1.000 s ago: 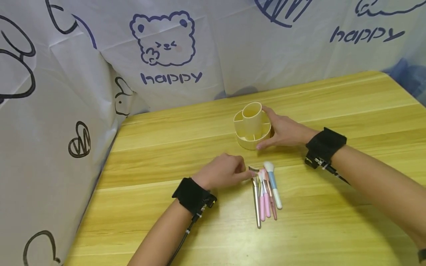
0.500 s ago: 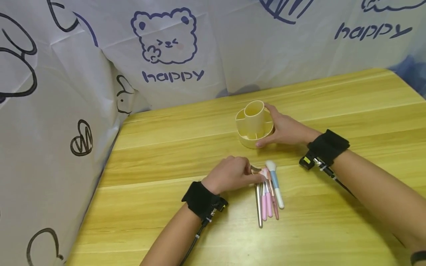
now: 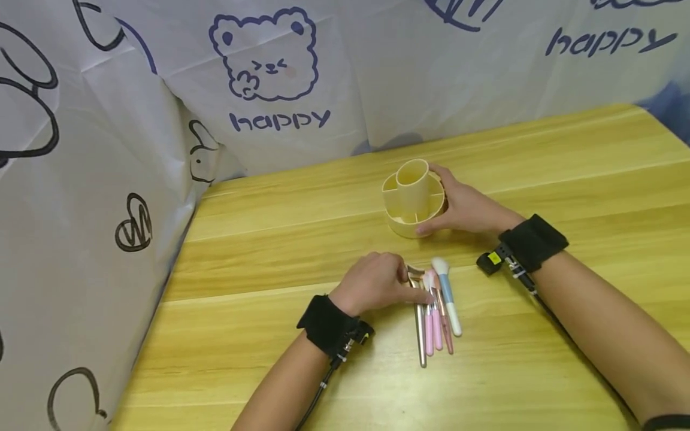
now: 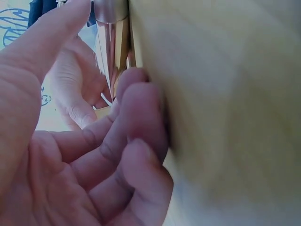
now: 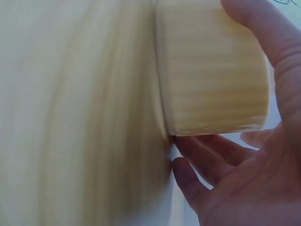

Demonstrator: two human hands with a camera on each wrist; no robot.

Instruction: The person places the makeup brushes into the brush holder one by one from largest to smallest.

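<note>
A white cloth [image 3: 366, 60] hangs behind and to the left, drawn with a bear face, a rabbit and the word "happy" in dark lines. Against it sits the wood-grain tabletop [image 3: 259, 251], yellowish, with its far edge running close to the cloth. Two bare arms reach in over it. The right hand [image 3: 463, 206] curves around the right side of the holder, thumb at the front and fingers behind, and has hold of it. The left hand [image 3: 374, 281] is partly curled over the upper ends of the brushes, its thumb lying across them; I cannot tell whether it grips one. The cream holder [image 3: 414, 200] stands upright on the tabletop, beyond the brushes, a tall round cup rising from a low ring split into compartments. A black left wristband [image 3: 326, 325] and a black right wristband [image 3: 533, 242] are strapped on, each with a cable. The brushes lie side by side, heads pointing toward the holder: a silver brush [image 3: 421, 338] on the left, then two pink brushes [image 3: 429, 338], a rose-brown brush [image 3: 447, 332], and a blue-and-white brush [image 3: 448, 293] slightly apart on the right.
</note>
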